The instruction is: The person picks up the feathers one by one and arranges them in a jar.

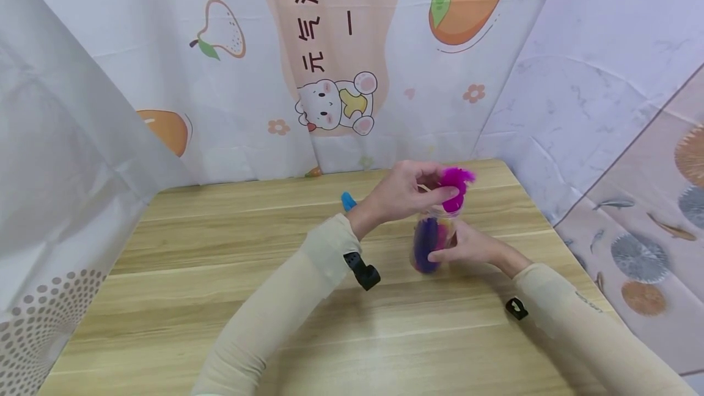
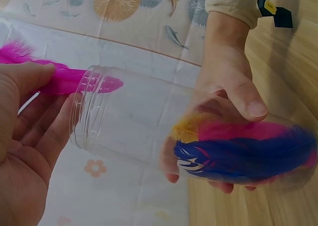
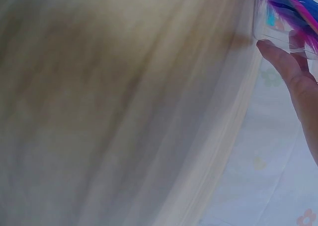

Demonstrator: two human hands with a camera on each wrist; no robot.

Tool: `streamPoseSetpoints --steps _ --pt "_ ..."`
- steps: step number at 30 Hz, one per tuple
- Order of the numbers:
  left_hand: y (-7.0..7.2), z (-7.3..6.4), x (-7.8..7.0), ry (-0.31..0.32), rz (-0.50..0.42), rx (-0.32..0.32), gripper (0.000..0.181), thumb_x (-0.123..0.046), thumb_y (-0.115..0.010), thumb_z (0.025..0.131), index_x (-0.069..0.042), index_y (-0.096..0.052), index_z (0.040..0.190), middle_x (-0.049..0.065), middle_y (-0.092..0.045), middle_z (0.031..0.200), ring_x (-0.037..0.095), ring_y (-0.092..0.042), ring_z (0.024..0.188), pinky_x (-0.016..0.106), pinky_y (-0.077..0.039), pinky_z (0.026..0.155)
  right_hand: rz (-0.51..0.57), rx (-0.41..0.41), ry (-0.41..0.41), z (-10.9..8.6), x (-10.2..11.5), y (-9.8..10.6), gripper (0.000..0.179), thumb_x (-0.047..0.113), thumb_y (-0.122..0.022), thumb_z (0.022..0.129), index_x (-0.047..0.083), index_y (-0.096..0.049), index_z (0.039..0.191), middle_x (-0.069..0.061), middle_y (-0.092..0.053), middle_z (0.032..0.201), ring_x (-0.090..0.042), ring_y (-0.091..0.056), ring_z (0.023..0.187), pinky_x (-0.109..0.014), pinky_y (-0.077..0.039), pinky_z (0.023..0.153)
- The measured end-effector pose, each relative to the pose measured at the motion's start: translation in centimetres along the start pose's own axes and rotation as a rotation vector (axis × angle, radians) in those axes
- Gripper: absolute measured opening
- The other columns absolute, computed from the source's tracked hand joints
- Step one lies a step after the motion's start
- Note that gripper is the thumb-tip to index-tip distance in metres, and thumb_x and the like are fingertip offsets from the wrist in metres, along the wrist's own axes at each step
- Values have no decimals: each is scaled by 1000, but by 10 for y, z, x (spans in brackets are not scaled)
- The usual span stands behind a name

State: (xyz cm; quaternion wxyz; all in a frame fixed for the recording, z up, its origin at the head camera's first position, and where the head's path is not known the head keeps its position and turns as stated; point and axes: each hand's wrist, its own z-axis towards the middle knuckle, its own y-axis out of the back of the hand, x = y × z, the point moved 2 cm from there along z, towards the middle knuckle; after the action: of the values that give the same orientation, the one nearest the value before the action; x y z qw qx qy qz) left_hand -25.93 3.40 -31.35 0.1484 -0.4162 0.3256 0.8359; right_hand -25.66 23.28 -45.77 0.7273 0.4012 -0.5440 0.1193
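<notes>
My left hand (image 1: 404, 191) pinches a magenta feather (image 1: 455, 188) above a clear jar (image 2: 144, 121). In the left wrist view the feather's tip reaches inside the jar's open threaded mouth, and its fluffy end sticks out beyond the thumb. My right hand (image 1: 467, 244) holds the jar's body, thumb on one side and fingers round the other. Inside lie a dark blue feather (image 2: 238, 159), a pink feather (image 2: 243, 130) and a yellow feather (image 2: 191, 129), down toward the closed end. The right wrist view shows only the thumb side of my right hand (image 3: 298, 79) at the jar's edge.
A small bright blue object (image 1: 348, 201) lies on the wooden table (image 1: 231, 274), partly hidden behind my left wrist. White printed curtains (image 1: 231, 96) hang along the table's back edge and both sides. Black straps with mounts sit on both sleeves.
</notes>
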Motion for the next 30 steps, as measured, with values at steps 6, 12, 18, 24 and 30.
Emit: streamPoseSetpoints --steps 6,12,18,24,30 --pt "4 1 -1 13 62 -7 20 -7 -74 93 1 -75 111 7 -77 97 7 -70 81 26 -59 75 -4 1 15 2 0 0 30 8 -77 89 9 -67 116 -3 -74 99 -15 -64 93 -29 -55 77" --pt "6 2 0 36 74 -8 17 -8 -75 93 1 -75 107 5 -76 94 7 -69 81 25 -58 76 5 -6 9 1 2 -1 37 7 -78 88 8 -64 122 -4 -74 103 -15 -64 96 -30 -56 79" --pt "6 2 -1 55 60 -14 19 -7 -76 92 0 -73 109 5 -75 96 9 -69 82 26 -58 76 10 -28 -33 -1 3 -1 57 10 -80 86 8 -54 136 -3 -71 118 -20 -64 108 -32 -54 90" --pt "6 0 -2 74 44 -18 19 -7 -76 92 0 -71 108 5 -74 95 11 -69 83 24 -58 77 -8 -16 -13 0 3 0 51 10 -80 87 9 -58 133 -2 -72 115 -19 -64 104 -32 -55 86" --pt "6 0 -3 32 24 -21 19 -7 -77 91 -1 -72 108 6 -74 98 10 -69 83 26 -59 77 32 -12 9 1 2 0 54 6 -79 87 9 -57 135 -4 -69 122 -21 -63 112 -31 -51 96"
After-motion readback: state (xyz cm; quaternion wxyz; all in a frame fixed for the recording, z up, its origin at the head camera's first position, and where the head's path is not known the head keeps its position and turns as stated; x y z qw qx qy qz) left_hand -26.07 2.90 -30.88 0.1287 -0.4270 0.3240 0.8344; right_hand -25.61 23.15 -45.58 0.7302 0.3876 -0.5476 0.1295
